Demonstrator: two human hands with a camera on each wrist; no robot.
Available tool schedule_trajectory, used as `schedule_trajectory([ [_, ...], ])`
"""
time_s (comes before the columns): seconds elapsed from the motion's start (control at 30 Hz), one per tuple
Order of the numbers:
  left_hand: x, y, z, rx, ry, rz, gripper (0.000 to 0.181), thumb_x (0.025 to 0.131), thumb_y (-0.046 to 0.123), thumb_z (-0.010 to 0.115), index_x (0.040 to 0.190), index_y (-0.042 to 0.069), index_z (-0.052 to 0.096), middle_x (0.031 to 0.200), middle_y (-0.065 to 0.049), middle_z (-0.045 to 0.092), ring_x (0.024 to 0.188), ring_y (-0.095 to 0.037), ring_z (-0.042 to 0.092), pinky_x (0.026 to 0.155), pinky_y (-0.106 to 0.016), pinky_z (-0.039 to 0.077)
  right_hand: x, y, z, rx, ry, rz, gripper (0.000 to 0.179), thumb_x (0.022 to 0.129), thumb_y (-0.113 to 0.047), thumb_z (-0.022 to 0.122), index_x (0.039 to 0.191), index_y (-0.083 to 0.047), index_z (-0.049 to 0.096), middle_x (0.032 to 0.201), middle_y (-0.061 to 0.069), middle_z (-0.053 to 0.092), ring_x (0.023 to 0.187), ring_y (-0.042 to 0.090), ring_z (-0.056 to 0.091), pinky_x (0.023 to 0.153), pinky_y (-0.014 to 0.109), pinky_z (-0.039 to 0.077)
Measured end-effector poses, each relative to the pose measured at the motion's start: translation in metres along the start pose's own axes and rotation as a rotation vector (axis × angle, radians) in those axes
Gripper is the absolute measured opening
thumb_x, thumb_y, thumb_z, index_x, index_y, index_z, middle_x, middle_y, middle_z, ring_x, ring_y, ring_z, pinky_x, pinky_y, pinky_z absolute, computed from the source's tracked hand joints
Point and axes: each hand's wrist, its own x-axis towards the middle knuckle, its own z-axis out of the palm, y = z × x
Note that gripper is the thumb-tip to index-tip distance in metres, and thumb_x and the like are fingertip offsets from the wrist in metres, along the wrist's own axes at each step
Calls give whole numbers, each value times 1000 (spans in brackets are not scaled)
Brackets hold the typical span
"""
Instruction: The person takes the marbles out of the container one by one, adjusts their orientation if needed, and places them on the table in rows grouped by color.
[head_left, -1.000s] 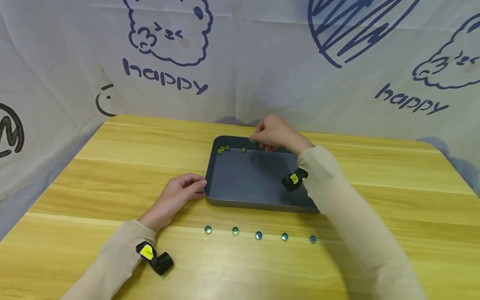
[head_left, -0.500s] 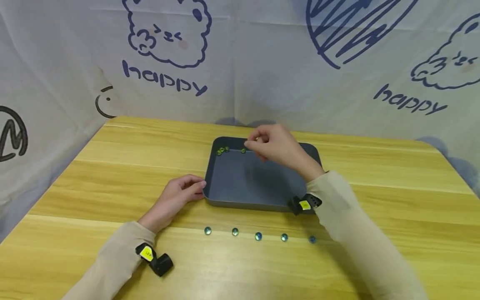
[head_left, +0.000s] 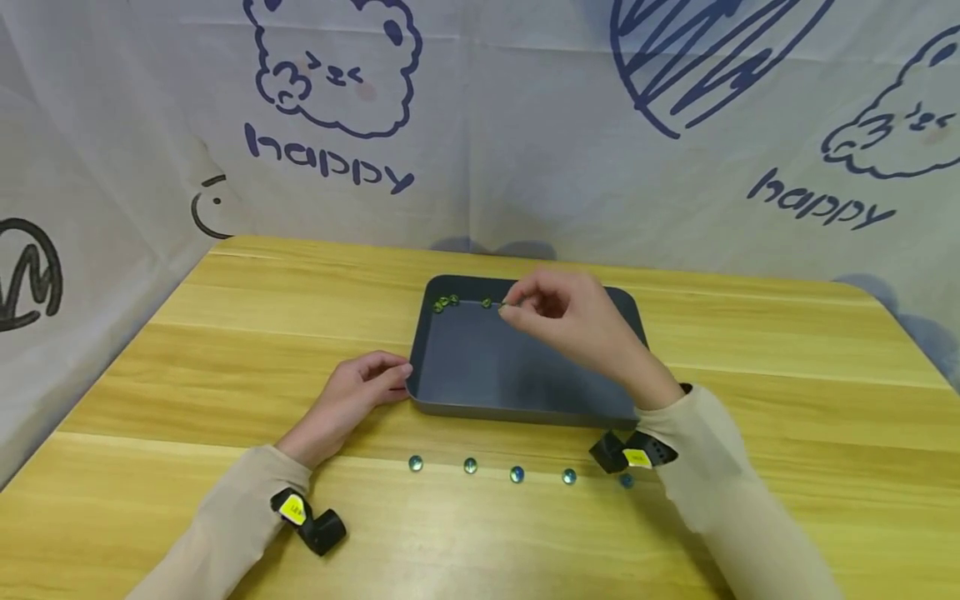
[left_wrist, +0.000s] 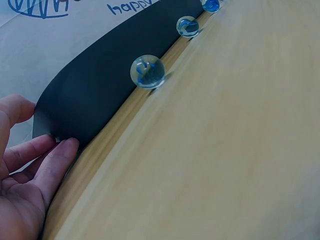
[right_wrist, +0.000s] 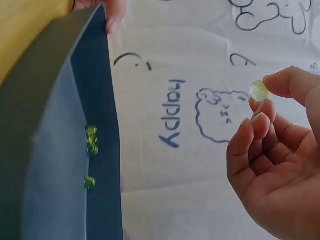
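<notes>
A dark grey rectangular tray (head_left: pixel 480 358) lies on the wooden table. My left hand (head_left: pixel 360 387) holds its near left corner, with thumb and fingers against the wall. Over the tray's back part, my right hand (head_left: pixel 581 325) pinches a clear marble with a yellow swirl (right_wrist: pixel 258 90) between thumb and fingertips. Along the back wall inside lie several yellow-green marbles, a cluster (head_left: pixel 444 302) in the far left corner and a single green marble (head_left: pixel 486 303) to its right.
In front of the tray, several clear marbles with blue swirls stand in a spaced row, among them a middle marble (head_left: pixel 517 474) and the leftmost marble (left_wrist: pixel 147 71). A white cloth (head_left: pixel 480 125) with drawings hangs behind the table (head_left: pixel 187 358).
My right hand has come from the tray's back rim toward me and slightly right, lower in the view. My left hand, the tray and the marbles in it stay put.
</notes>
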Motion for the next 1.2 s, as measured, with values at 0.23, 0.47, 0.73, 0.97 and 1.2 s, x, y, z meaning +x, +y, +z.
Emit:
schedule_trajectory([
  [0.23,0,-1,1,0,-12,4,39,91,23,57,113,-8,54,113,-20,53,94,-23,59,83,-29,50,-17,-8,6,2,-22,-84,6,85,-15,64,90,-12,64,74,-1,53,65,13,49,56,28,44],
  [0.47,0,-2,2,2,-12,5,39,91,24,57,113,-7,54,113,-20,52,94,-23,59,83,-29,50,-31,-14,21,5,-97,-178,6,83,-12,66,89,-13,65,74,-7,52,66,10,49,58,26,46],
  [0.73,1,-2,2,10,-15,11,40,90,26,58,114,-7,55,114,-19,52,95,-23,59,83,-29,50,-43,-21,49,52,-193,-246,6,82,-11,67,87,-12,66,71,-9,50,63,6,49,54,23,46],
  [0.97,3,-1,2,12,-24,33,41,90,27,58,113,-7,54,113,-20,54,95,-24,59,83,-30,50,-54,-36,68,61,-184,-276,6,79,-11,69,85,-11,67,67,-12,47,62,2,46,53,16,41],
  [1.2,4,-2,3,-8,-31,45,40,90,25,57,113,-8,54,111,-21,54,94,-25,60,83,-30,50,-57,-35,85,-7,-237,-290,5,80,-12,68,84,-10,66,64,-10,46,59,-3,43,53,9,40],
])
